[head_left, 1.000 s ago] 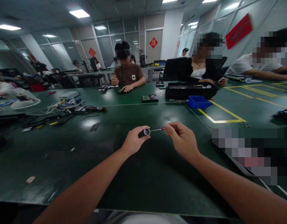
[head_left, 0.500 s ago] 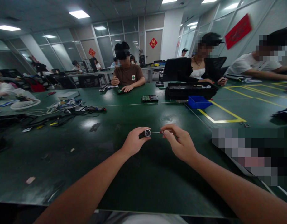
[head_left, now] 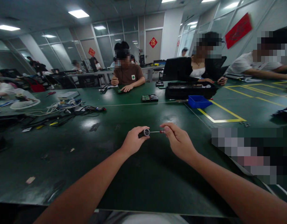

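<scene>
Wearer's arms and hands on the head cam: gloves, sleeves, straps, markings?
Left hand and right hand: both ungloved. Left forearm and right forearm: no sleeve in view. No watch, strap, cable or marking visible on either; some fingers are hidden, so rings can't be fully ruled out.

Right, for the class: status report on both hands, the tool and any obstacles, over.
Left hand gripping black tube. Right hand holding screwdriver, tip at the tube's round end, contact unclear. Blue bin farther back, away from both hands.
</scene>
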{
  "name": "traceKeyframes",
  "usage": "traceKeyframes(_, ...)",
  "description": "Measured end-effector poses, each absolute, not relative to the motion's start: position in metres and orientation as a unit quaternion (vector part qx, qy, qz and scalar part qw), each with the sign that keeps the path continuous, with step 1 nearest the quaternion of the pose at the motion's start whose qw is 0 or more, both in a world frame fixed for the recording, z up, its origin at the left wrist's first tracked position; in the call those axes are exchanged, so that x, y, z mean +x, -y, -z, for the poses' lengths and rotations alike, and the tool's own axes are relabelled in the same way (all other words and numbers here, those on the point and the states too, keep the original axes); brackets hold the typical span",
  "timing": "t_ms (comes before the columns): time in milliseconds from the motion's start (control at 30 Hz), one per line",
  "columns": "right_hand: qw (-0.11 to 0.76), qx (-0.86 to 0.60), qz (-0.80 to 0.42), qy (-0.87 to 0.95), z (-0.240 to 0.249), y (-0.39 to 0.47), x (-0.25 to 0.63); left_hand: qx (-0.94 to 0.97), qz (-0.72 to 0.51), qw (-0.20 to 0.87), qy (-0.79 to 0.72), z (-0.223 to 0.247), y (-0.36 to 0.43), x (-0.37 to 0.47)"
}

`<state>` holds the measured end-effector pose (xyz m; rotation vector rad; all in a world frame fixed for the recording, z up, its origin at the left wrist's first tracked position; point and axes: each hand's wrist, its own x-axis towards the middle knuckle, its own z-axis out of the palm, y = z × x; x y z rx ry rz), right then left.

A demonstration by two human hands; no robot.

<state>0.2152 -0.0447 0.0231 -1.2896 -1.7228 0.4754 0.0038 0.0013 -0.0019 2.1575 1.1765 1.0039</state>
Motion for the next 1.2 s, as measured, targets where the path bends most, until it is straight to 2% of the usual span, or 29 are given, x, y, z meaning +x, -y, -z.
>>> traceKeyframes(200,0.534,-0.505,-0.299,0.608,-0.014,0.036,0.215,0.779,-0.352,0.217,-0.472,0.0,0.002,0.006)
traceKeyframes(333,0.598,-0.451,-0.461,0.477,-0.014,0.027,0.215,0.788,-0.361,0.214,-0.451,-0.002,0.002,0.005)
traceKeyframes(400,0.596,-0.422,-0.544,0.413,-0.014,0.023,0.215,0.789,-0.375,0.199,-0.444,-0.003,0.0,0.003)
traceKeyframes(467,0.598,-0.414,-0.562,0.395,-0.013,0.021,0.216,0.786,-0.382,0.189,-0.448,-0.003,-0.001,0.002)
traceKeyframes(667,0.628,-0.443,-0.451,0.453,-0.011,0.025,0.215,0.793,-0.366,0.182,-0.451,-0.001,-0.002,0.001)
traceKeyframes(967,0.571,-0.488,-0.282,0.597,-0.015,0.035,0.215,0.809,-0.356,0.156,-0.441,-0.001,-0.001,0.003)
traceKeyframes(1200,0.542,-0.503,-0.224,0.635,-0.014,0.038,0.216,0.82,-0.347,0.147,-0.43,-0.002,0.0,0.003)
